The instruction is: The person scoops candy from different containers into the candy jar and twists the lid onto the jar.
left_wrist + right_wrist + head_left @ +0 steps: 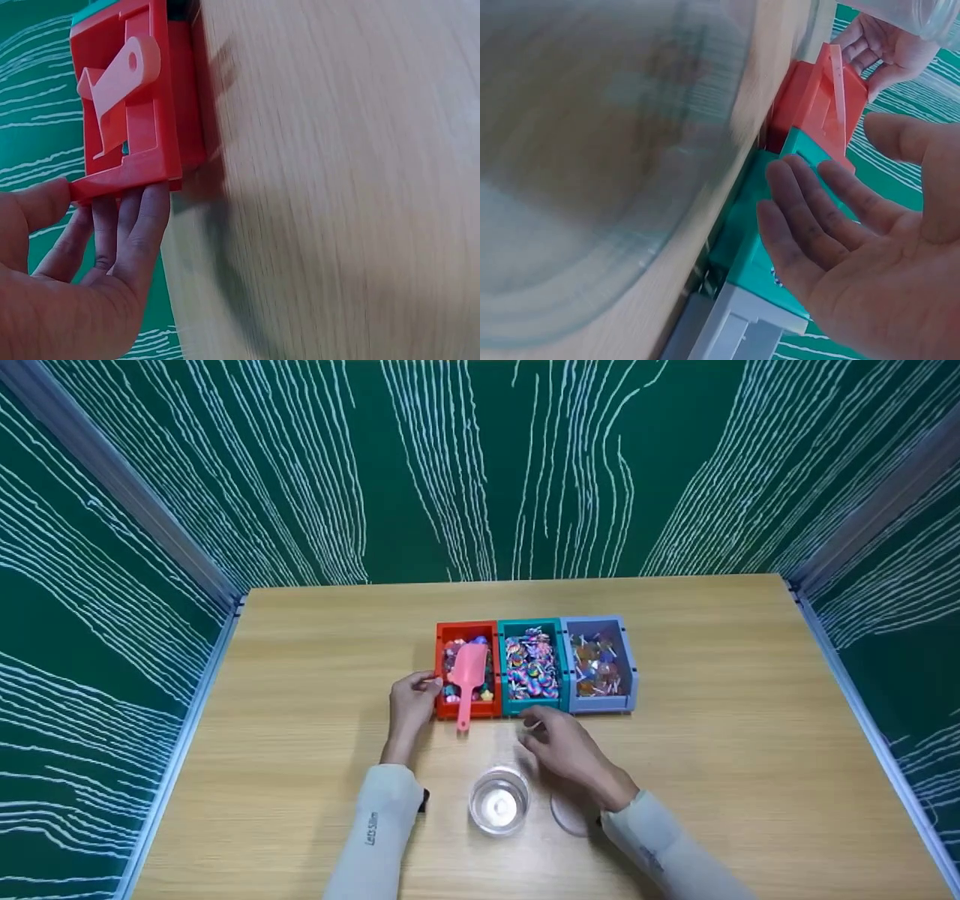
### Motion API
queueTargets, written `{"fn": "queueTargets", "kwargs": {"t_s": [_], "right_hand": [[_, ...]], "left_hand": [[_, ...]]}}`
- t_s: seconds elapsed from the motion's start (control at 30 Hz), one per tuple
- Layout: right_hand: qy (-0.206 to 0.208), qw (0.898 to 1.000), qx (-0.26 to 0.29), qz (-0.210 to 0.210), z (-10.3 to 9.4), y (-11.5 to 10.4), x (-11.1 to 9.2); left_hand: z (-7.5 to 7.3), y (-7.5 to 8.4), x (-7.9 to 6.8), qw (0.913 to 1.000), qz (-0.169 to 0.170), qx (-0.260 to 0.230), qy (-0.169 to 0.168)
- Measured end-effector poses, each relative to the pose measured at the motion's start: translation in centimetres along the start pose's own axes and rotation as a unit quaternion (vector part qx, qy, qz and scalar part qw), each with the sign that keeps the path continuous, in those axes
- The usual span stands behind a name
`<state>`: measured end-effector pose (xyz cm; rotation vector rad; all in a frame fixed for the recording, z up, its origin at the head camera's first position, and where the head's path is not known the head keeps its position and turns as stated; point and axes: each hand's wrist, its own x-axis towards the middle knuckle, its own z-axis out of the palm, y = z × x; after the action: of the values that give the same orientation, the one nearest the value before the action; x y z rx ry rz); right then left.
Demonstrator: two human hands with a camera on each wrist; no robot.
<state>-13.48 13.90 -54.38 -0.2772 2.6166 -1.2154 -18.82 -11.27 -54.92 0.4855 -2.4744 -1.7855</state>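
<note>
My left hand (412, 706) is at the outer left side of the red bin (169, 97), thumb at its rim and fingers along the outer wall. A pink scoop (469, 667) lies in that bin over small colourful pieces, its handle sticking out over the front edge. My right hand (566, 746) is by the front edge of the teal bin (742, 247), its fingers loosely bent and holding nothing. Swirl-striped lollipops (532, 664) fill the teal bin. Joined to its right, the lavender bin (600, 705) has translucent lollipops (596, 664) inside.
A clear round cup (499, 802) stands on the wooden table (712, 735) between my forearms. Beside it, partly under my right wrist, is a clear round disc (571, 814). Green walls with white wavy lines (435, 472) enclose the table's back and sides.
</note>
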Motion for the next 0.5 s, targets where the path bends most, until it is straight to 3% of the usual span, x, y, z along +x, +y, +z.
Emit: {"fn": "queueTargets", "kwargs": {"t_s": [0.27, 0.5], "right_hand": [[-0.05, 0.995, 0.075, 0.034, 0.1, -1.0, 1.8], [-0.079, 0.99, 0.112, 0.038, 0.8, -1.5, 2.7]], "left_hand": [[-0.1, 0.1, 0.0, 0.9999, -0.013, -0.008, -0.006], [-0.2, 0.1, 0.0, 0.9994, -0.028, -0.016, -0.013]]}}
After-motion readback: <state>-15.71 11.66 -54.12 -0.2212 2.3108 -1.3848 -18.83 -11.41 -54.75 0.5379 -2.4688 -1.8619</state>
